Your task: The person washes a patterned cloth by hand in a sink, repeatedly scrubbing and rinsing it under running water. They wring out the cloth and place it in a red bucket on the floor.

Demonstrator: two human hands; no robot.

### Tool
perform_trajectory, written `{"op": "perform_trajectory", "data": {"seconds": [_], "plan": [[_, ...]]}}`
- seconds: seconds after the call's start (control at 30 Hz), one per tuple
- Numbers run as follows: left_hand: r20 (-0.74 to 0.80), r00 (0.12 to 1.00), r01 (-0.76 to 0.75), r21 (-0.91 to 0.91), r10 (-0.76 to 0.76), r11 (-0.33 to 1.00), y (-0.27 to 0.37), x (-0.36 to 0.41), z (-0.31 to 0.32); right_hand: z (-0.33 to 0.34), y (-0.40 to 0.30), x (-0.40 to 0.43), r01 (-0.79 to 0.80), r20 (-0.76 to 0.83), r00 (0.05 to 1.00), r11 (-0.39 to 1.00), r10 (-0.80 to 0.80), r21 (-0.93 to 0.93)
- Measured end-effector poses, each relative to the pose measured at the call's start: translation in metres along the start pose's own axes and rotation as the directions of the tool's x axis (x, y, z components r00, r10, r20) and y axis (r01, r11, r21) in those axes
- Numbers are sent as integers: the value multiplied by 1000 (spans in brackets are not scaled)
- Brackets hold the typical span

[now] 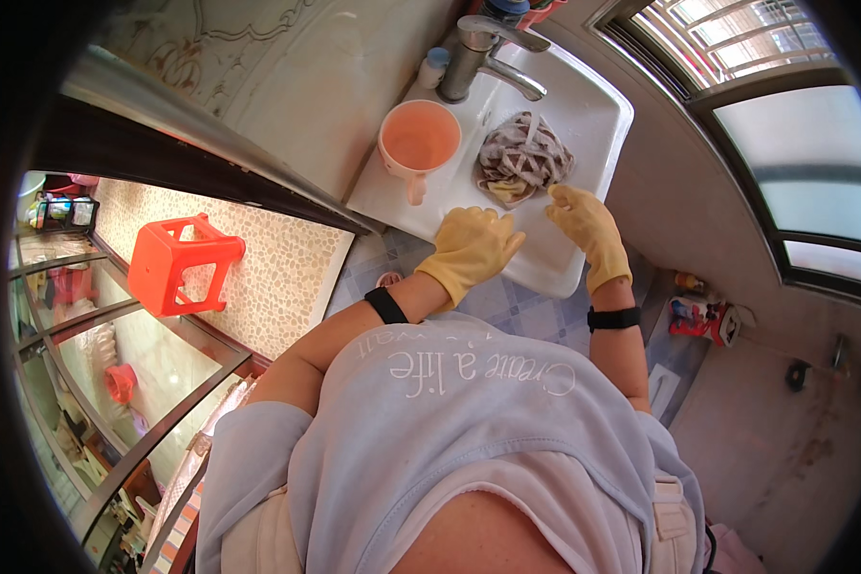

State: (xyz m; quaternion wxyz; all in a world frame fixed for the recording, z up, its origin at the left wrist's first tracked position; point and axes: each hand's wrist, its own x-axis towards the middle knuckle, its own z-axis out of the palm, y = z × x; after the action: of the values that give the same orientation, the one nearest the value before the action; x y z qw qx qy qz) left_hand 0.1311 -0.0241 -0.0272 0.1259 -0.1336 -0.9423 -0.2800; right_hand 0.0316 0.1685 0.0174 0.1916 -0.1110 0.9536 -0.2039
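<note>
Both my hands wear yellow rubber gloves. My left hand (476,242) is over the sink's front left edge, fingers bent and thumb held apart, with nothing visible in it; its palm is hidden. Over the right part of the basin, my right hand (585,228) has loosely bent fingers close to a wet, bunched cloth (524,159), and nothing shows between them. The cloth is brown and whitish with a yellowish part, and lies in the white sink (545,267). Water runs onto it from the metal faucet (506,68).
A pink cup (420,143) with a handle stands on the sink's left ledge. Behind it is a white bottle with a blue cap (434,68). A red plastic stool (179,265) is beyond the doorway at left. A window (803,151) borders the right wall.
</note>
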Motion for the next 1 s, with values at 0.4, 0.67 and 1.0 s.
{"op": "perform_trajectory", "data": {"seconds": [0.4, 0.67, 1.0], "plan": [[-47, 991, 91, -455, -125, 886, -12, 5, -4, 5, 19, 18, -70, 94, 994, 964, 47, 255], [225, 972, 144, -361, -64, 921, -12, 9, -18, 4, 16, 6, -23, 7, 1000, 993, 22, 116], [222, 975, 61, -249, -5, 967, -12, 6, -16, 3, 11, -1, -71, 26, 997, 961, 66, 266]]}}
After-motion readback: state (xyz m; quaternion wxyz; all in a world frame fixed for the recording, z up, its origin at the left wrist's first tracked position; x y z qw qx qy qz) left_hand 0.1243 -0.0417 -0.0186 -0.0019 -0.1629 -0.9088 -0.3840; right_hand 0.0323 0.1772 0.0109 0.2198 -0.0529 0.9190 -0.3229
